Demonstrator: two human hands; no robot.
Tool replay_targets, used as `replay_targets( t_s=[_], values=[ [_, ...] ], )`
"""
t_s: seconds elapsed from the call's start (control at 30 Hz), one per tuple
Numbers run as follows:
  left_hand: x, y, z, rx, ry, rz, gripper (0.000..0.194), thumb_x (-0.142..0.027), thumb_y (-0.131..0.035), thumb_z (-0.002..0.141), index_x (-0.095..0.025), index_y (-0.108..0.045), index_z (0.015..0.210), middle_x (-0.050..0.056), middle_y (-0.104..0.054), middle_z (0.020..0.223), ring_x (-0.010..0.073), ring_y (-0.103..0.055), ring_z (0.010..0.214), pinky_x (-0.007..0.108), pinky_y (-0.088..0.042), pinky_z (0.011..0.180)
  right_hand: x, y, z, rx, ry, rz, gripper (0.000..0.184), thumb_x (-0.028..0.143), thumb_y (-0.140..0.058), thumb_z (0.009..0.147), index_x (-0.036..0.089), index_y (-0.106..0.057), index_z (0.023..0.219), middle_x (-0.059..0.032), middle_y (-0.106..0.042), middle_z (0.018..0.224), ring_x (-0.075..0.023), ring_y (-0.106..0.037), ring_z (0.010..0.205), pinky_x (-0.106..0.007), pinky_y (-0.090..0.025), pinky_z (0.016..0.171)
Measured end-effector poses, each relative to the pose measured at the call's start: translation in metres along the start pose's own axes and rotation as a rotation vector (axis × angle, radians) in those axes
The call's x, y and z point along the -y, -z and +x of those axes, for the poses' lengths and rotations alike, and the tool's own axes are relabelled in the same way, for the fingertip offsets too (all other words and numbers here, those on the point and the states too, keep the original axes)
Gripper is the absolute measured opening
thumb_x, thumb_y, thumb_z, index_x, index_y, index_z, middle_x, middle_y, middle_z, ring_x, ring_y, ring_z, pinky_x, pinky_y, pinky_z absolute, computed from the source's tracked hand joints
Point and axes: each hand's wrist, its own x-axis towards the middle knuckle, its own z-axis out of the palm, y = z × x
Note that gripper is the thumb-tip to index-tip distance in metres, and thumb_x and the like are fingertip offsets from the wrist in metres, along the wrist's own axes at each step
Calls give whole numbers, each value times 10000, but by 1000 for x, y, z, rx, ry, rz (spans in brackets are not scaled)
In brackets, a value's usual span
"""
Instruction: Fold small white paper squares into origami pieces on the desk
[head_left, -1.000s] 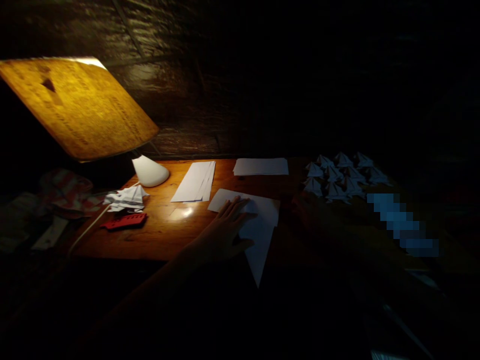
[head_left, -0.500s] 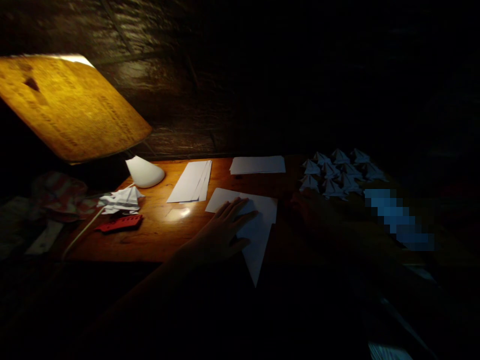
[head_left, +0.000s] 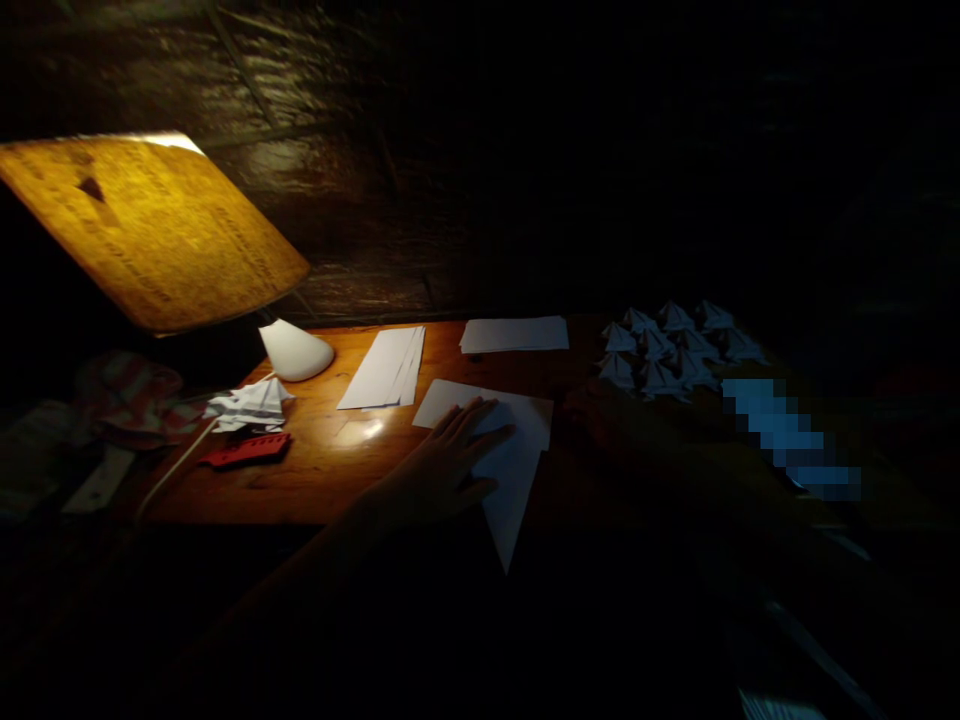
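A white sheet of paper point(head_left: 517, 420), folded to a long point toward me, lies near the front edge of the wooden table. My left hand point(head_left: 466, 450) rests flat on it with the fingers spread, pressing nothing but the paper. Just right of the sheet is my right hand point(head_left: 600, 410), deep in shadow; its fingers are too dark to make out. Behind that hand, several folded paper figures point(head_left: 664, 378) with pointed tops stand grouped together.
A lit lamp with a yellow shade point(head_left: 165, 230) and white base point(head_left: 296, 350) stands at the left. Two stacks of white paper, a left stack point(head_left: 382, 368) and a back stack point(head_left: 514, 335), lie behind the sheet. A red object point(head_left: 247, 450) sits beside a crumpled paper piece point(head_left: 255, 405).
My right hand has shifted slightly left, closer to the folded sheet. My left hand stays flat on the paper. The view has tilted a little.
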Motion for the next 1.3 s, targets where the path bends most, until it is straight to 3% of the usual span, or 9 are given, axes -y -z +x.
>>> replay_targets(
  t_s=[0.17, 0.27, 0.5, 0.63, 0.73, 0.87, 1.03, 1.17, 1.3],
  values=[
    [0, 2, -2, -5, -15, -19, 691, -445, -572, 996, -306, -292, 1612, 139, -129, 1727, 422, -173, 1582, 691, -267, 1240, -21, 0, -15, -70, -128, -39, 233, 153, -507, 1009, 181, -693, 1147, -124, -591, 1063, -209, -576, 860, -286, -400, 693],
    [-2, 5, -1, 2, -27, -40, 715, -414, -604, 979, -320, -285, 1612, 132, -155, 1722, 422, -186, 1579, 699, -266, 1237, -24, -2, -23, -89, -107, -40, 209, 181, -524, 1011, 198, -701, 1120, -107, -579, 1021, -222, -572, 901, -289, -419, 720],
    [-2, 17, -6, -7, -15, -71, 826, -290, -686, 870, -406, -317, 1600, 72, -171, 1713, 422, -199, 1569, 714, -240, 1240, -6, -9, -10, -24, -29, -1, 192, 151, -545, 989, 201, -693, 1101, -101, -604, 1039, -208, -573, 877, -287, -422, 704],
    [-2, 10, -10, 1, 15, -102, 921, -166, -638, 787, -393, -295, 1611, 62, -172, 1708, 408, -205, 1565, 695, -270, 1238, 8, -4, -1, 3, -17, 23, 150, 186, -554, 1005, 195, -680, 1087, -84, -595, 1027, -187, -575, 849, -276, -409, 692],
    [-2, 2, -11, 6, 23, -120, 966, -127, -589, 753, -366, -254, 1627, 65, -158, 1712, 391, -148, 1587, 681, -222, 1264, 19, 4, 4, 21, -15, 47, 149, 190, -536, 1018, 196, -677, 1068, -77, -588, 1025, -172, -565, 825, -267, -387, 673],
    [-4, -3, -11, -2, 12, -100, 959, -141, -568, 750, -351, -240, 1625, 62, -123, 1727, 401, -121, 1594, 681, -187, 1273, 26, 8, 9, 23, -39, 90, 186, 204, -490, 1042, 184, -675, 1037, -80, -591, 992, -172, -566, 811, -270, -380, 666],
    [-7, 1, -12, 23, 5, -84, 920, -173, -570, 790, -324, -224, 1629, 83, -126, 1727, 401, -117, 1596, 653, -183, 1285, 10, 2, 4, -43, -162, 18, 140, 178, -559, 996, 178, -667, 1086, -112, -605, 1010, -225, -588, 898, -285, -409, 703],
    [-7, 3, -14, 1, 3, -119, 910, -179, -586, 801, -324, -219, 1621, 78, -176, 1719, 382, -144, 1593, 641, -209, 1286, 5, -1, 0, -24, -109, 60, 155, 157, -537, 997, 185, -669, 1075, -116, -622, 1032, -230, -599, 923, -296, -440, 738],
    [-5, 6, -9, -115, 92, -131, 723, -369, -587, 942, -258, -258, 1576, 139, -286, 1670, 371, -252, 1554, 631, -284, 1254, 7, -3, -2, -56, -122, 37, 150, 165, -540, 993, 178, -661, 1080, -125, -622, 1046, -236, -601, 911, -312, -454, 748]
  ],
)
